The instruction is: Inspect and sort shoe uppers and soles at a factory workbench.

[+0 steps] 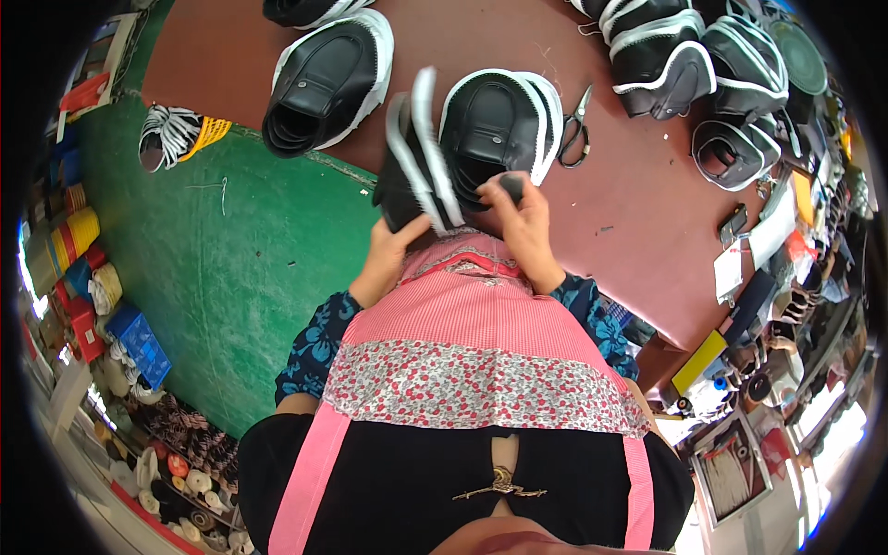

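Note:
My left hand [387, 257] is closed on a pair of black shoe uppers [407, 176] with white edging, tilted over the table's near edge and blurred by motion. Just right of them, a stack of black shoe uppers [490, 120] with white stitched rims lies on the table. My right hand [525, 227] is at the near end of this stack, its fingers bent around a small dark piece [511, 188]. Whether that piece is a tool or part of an upper, I cannot tell. Black-handled scissors [577, 129] rest to the right of the stack, blades pointing away.
The reddish-brown table [638, 222] carries another stack of uppers [328, 88] at left and several more [661, 69] at far right. A bundle of white and yellow cords [180, 134] is left of the table, above the green floor [250, 305]. A blue crate [139, 342] stands farther left.

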`<state>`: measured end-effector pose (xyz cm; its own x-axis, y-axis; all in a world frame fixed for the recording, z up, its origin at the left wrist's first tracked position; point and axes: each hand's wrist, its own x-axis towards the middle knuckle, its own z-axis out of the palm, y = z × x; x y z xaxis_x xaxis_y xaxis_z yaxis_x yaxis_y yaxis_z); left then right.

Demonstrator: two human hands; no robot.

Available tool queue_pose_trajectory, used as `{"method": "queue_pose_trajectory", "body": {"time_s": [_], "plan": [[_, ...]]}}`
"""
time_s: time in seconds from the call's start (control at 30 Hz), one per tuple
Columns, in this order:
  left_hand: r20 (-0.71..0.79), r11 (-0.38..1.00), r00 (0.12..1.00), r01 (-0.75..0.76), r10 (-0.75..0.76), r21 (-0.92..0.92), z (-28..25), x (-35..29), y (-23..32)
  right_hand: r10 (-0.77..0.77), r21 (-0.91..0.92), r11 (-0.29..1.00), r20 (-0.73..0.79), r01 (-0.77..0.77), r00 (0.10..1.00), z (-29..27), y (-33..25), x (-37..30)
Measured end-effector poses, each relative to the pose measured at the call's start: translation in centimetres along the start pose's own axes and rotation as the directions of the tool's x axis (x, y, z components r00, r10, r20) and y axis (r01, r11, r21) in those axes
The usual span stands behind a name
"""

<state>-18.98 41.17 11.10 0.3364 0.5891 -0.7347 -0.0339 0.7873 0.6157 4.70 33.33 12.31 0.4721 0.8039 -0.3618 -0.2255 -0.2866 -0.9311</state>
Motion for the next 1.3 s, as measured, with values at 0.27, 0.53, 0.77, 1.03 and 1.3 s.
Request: {"method": "queue_pose_trajectory", "body": {"time_s": [0.27,0.53,0.77,1.03,1.3], "plan": [[0.037,0.986,0.998,0.060,-0.054,-0.157,-3.1,0.3,0.3,0.320,0.103,0.947,-0.331,-0.303,0.888,-10.2,8.5,5.0],[0.426,0.569,0.800,-0.600,0.423,0.562,0.3,-1.8,3.1,0.319,0.077,0.948,-0.190,-0.310,0.928,-10.2,8.6,4.2],[0.509,-0.591,0.798,-0.251,0.321,0.766,-5.5,-1.8,13.0,0.334,0.145,0.941,-0.260,-0.305,0.906,-9.7,11.3,3.0],[0.426,-0.279,0.728,-0.324,0.536,0.904,-7.1,11.5,22.0,0.290,0.207,0.949,-0.294,-0.236,0.911,-9.5,11.0,3.2],[0.321,-0.256,0.314,-0.233,0.894,0.938,-4.9,7.5,18.9,0.298,0.210,0.949,-0.355,-0.236,0.886,-8.7,9.8,3.1]]}}
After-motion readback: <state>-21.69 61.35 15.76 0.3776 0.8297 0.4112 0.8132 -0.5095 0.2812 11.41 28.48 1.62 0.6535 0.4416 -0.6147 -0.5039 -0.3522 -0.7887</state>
